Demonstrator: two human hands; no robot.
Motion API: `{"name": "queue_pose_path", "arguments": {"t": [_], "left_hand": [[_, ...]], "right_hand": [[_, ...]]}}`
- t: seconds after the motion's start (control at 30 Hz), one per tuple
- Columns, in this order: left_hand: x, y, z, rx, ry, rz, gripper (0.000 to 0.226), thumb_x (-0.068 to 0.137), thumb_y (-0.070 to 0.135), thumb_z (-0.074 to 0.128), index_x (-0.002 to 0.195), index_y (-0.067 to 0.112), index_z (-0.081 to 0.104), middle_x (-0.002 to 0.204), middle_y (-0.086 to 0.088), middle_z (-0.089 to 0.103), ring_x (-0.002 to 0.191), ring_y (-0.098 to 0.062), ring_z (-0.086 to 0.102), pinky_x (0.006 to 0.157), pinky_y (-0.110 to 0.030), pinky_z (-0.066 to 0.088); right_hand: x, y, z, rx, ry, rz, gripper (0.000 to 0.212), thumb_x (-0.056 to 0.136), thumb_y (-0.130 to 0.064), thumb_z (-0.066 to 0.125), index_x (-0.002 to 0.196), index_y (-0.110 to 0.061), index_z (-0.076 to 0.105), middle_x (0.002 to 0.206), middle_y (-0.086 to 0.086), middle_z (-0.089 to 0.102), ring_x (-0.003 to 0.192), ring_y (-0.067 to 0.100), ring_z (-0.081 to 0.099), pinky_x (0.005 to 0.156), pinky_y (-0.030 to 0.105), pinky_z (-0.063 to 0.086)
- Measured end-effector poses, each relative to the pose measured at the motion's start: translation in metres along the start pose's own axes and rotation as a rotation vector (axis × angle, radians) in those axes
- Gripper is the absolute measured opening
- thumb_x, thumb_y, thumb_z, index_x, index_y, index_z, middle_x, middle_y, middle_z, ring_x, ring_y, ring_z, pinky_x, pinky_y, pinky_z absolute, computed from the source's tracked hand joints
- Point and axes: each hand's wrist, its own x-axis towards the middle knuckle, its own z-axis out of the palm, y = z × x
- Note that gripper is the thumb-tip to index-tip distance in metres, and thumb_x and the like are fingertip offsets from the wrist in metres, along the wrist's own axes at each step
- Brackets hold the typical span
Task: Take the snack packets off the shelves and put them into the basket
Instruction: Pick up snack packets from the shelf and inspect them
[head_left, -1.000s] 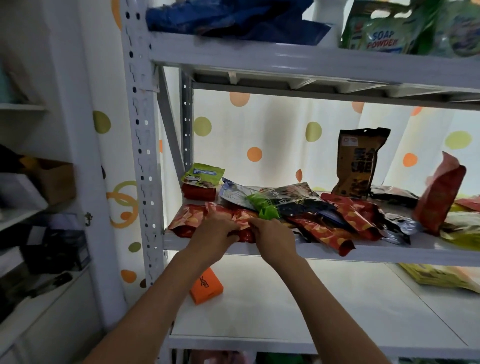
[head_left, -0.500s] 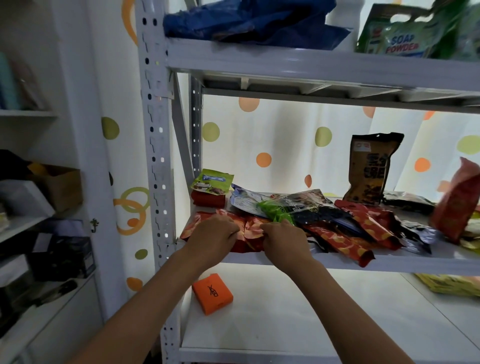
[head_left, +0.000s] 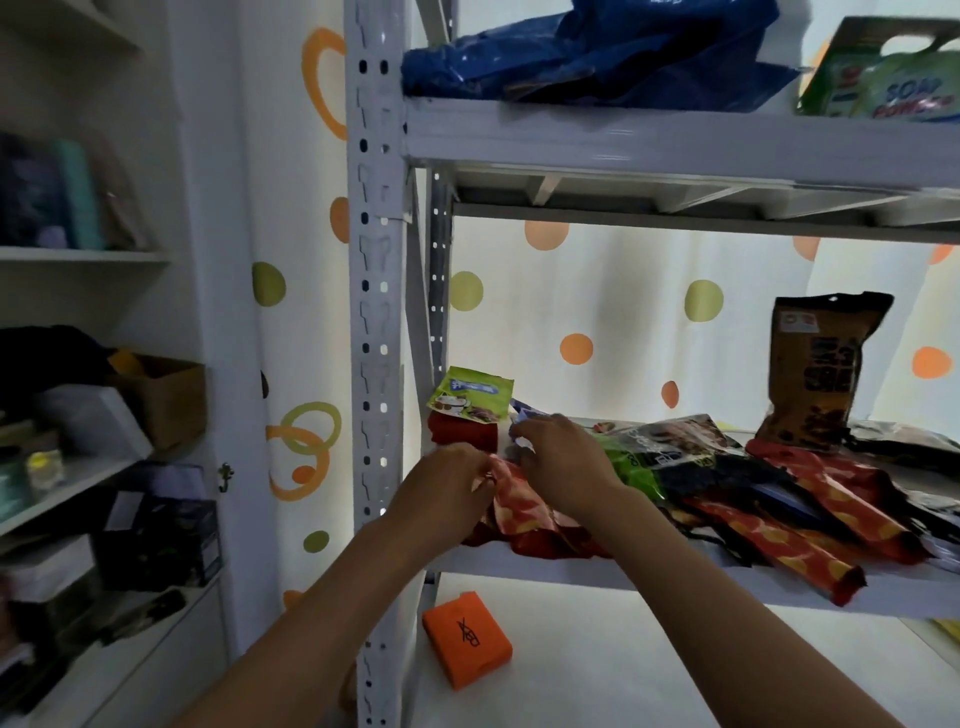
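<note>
Standing across the whole view is the white metal rack, and its middle shelf carries the snack packets, so this is where the work happens. On the top shelf lie a blue plastic bag and a green soap powder pack; these are not snacks and, I think, should be left alone. The snack packets lie in a loose heap at the front left part of the middle shelf, many of them flat and overlapping, which is why one must be separated from the others before lifting. A brown packet stands upright at the back, well apart from the hands. On the lower shelf lies a small orange box. The left hand has its fingers curled and pinches the upper corner of a red and orange packet at the shelf's front edge. The right hand is just beside it, with fingers bent down over a silver-blue packet behind it; whether it really grips that packet I cannot tell. A green packet leans behind, on a red one. The basket is not in view, so no packet is in it as far as can be seen here.
</note>
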Motion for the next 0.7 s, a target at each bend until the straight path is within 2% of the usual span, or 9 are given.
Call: {"name": "queue_pose_path", "arguments": {"t": [0.07,0.17,0.27,0.33,0.43,0.5,0.6,0.7], "left_hand": [[0.010,-0.001,-0.001,0.001,0.020,-0.066,0.021,0.092,0.017,0.053,0.100,0.013,0.072,0.101,-0.003,0.069,0.094,-0.019,0.064,0.077,-0.026,0.047],[0.025,-0.001,0.003,-0.019,0.076,-0.142,0.020,0.090,0.014,0.056,0.100,0.011,0.073,0.101,-0.005,0.071,0.094,-0.021,0.065,0.081,-0.029,0.049],[0.035,-0.001,0.015,-0.028,0.102,-0.232,0.022,0.091,0.015,0.054,0.101,0.012,0.072,0.102,-0.004,0.070,0.093,-0.020,0.063,0.080,-0.025,0.045],[0.040,-0.005,0.025,0.005,0.106,-0.280,0.022,0.089,0.018,0.053,0.098,0.013,0.072,0.099,-0.003,0.070,0.091,-0.019,0.063,0.080,-0.028,0.047],[0.045,-0.012,0.032,0.036,0.104,-0.332,0.021,0.091,0.021,0.052,0.095,0.015,0.071,0.097,-0.002,0.070,0.089,-0.018,0.063,0.070,-0.023,0.036],[0.047,-0.017,0.036,0.058,0.104,-0.346,0.021,0.091,0.022,0.051,0.095,0.015,0.071,0.097,-0.002,0.069,0.088,-0.018,0.062,0.068,-0.023,0.034],[0.046,-0.022,0.037,0.105,0.093,-0.362,0.023,0.092,0.022,0.051,0.099,0.012,0.071,0.101,-0.003,0.069,0.089,-0.017,0.061,0.070,-0.023,0.037],[0.047,-0.024,0.038,0.120,0.102,-0.373,0.024,0.092,0.023,0.051,0.101,0.011,0.071,0.102,-0.004,0.069,0.092,-0.018,0.062,0.075,-0.027,0.043]], "right_hand": [[0.027,0.005,0.003,0.022,-0.022,-0.026,0.036,0.091,-0.014,0.051,0.126,-0.020,0.061,0.125,0.007,0.062,0.116,0.028,0.056,0.090,0.038,0.050],[0.066,0.013,0.009,0.062,-0.068,-0.006,0.050,0.094,-0.022,0.055,0.143,-0.022,0.046,0.144,0.005,0.049,0.129,0.026,0.048,0.103,0.037,0.041],[0.098,0.019,0.025,0.077,-0.179,0.016,0.057,0.094,-0.035,0.059,0.147,-0.023,0.040,0.150,0.004,0.043,0.135,0.025,0.043,0.107,0.035,0.036],[0.115,0.022,0.038,0.094,-0.258,0.009,0.067,0.090,-0.041,0.062,0.149,-0.021,0.037,0.153,0.005,0.040,0.137,0.025,0.041,0.109,0.036,0.036],[0.133,0.025,0.057,0.089,-0.350,-0.018,0.076,0.085,-0.045,0.067,0.147,-0.014,0.037,0.147,0.011,0.045,0.131,0.028,0.046,0.102,0.035,0.040],[0.143,0.030,0.067,0.029,-0.388,-0.049,0.073,0.085,-0.046,0.066,0.144,-0.012,0.040,0.141,0.012,0.049,0.125,0.028,0.049,0.096,0.033,0.043],[0.150,0.037,0.078,-0.058,-0.416,-0.086,0.049,0.089,-0.039,0.060,0.130,-0.014,0.051,0.130,0.010,0.058,0.113,0.026,0.057,0.087,0.032,0.048],[0.153,0.040,0.082,-0.121,-0.389,-0.104,0.036,0.094,-0.027,0.051,0.128,-0.017,0.055,0.129,0.009,0.060,0.115,0.026,0.058,0.094,0.035,0.049]]}}
